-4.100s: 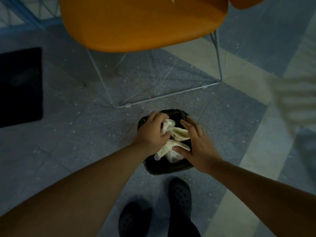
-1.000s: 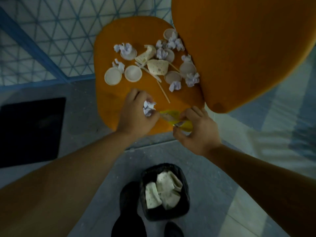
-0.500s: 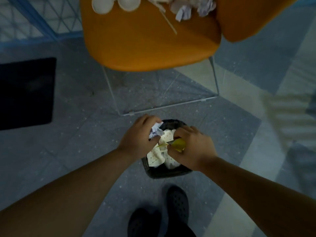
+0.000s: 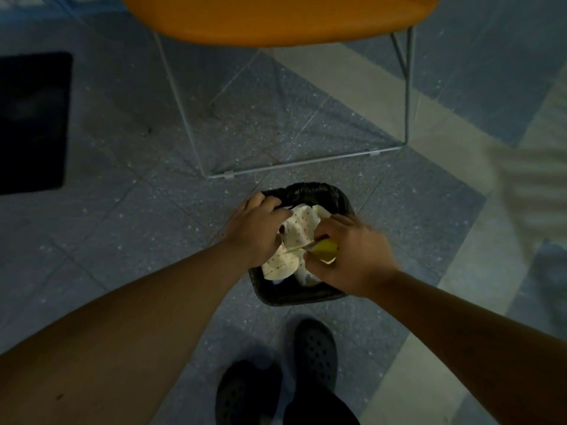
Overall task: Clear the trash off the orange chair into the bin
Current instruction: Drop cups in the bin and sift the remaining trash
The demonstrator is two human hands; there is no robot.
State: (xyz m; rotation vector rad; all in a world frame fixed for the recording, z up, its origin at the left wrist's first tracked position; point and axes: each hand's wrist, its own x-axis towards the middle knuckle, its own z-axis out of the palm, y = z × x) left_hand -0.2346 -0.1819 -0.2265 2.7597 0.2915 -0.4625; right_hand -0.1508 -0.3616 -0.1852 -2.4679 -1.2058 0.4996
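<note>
While both hands hang over the bin point(image 4: 319, 194), this looks like the drop step. The right hand point(image 4: 352, 256) pinches a yellow wrapper point(image 4: 325, 250), with spotted paper point(image 4: 294, 231) right under it. The left hand point(image 4: 260, 225) is curled, contents hidden, so can't tell. Next move: just let go, then back to the orange chair point(image 4: 276, 19).

You're seeing a dim, bluish view; a pale light band crosses the floor point(image 4: 352, 96) rightward, your right hand point(image 4: 352, 256) is motion-blurred, and edges bend.
</note>
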